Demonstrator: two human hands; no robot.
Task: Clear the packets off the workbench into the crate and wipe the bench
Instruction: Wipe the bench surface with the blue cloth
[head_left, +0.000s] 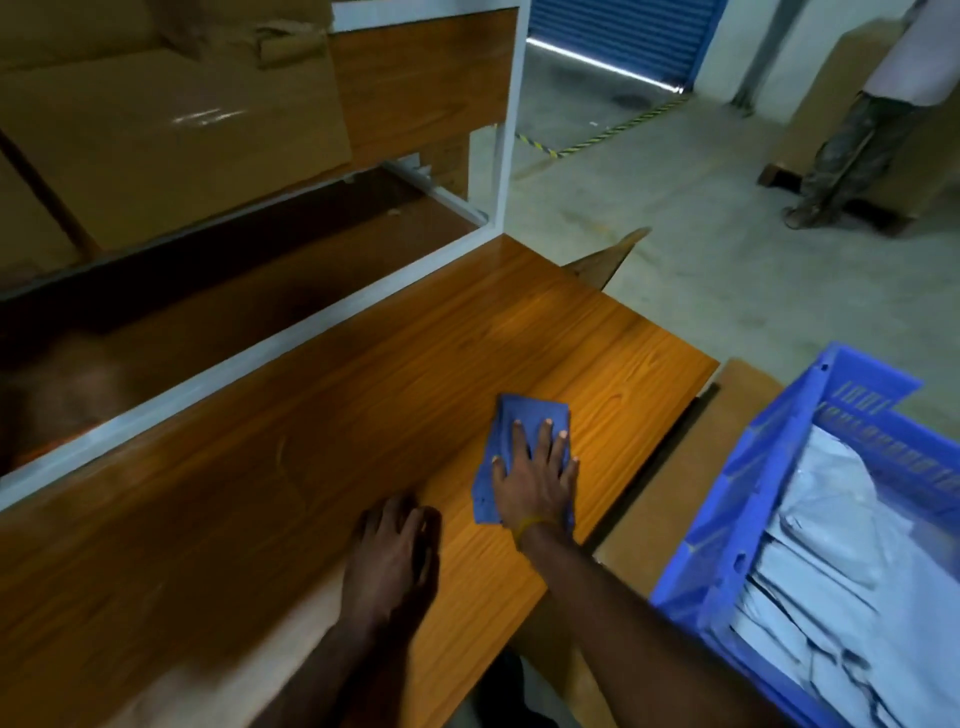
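A folded blue cloth (511, 415) lies flat on the wooden workbench (322, 441) near its right end. My right hand (537, 475) presses on the cloth with fingers straight and spread. My left hand (392, 556) rests on the bench just to the left, fingers loosely bent, holding nothing. A blue plastic crate (737, 499) stands at the right, beside the bench, filled with several pale grey packets (831, 561). No packets show on the bench top.
A white-framed shelf (498, 130) with cardboard sheets rises behind the bench. A brown cardboard box (670, 478) sits under the crate. On the concrete floor at the far right stands another person (852, 135), near a blue roller door (623, 31).
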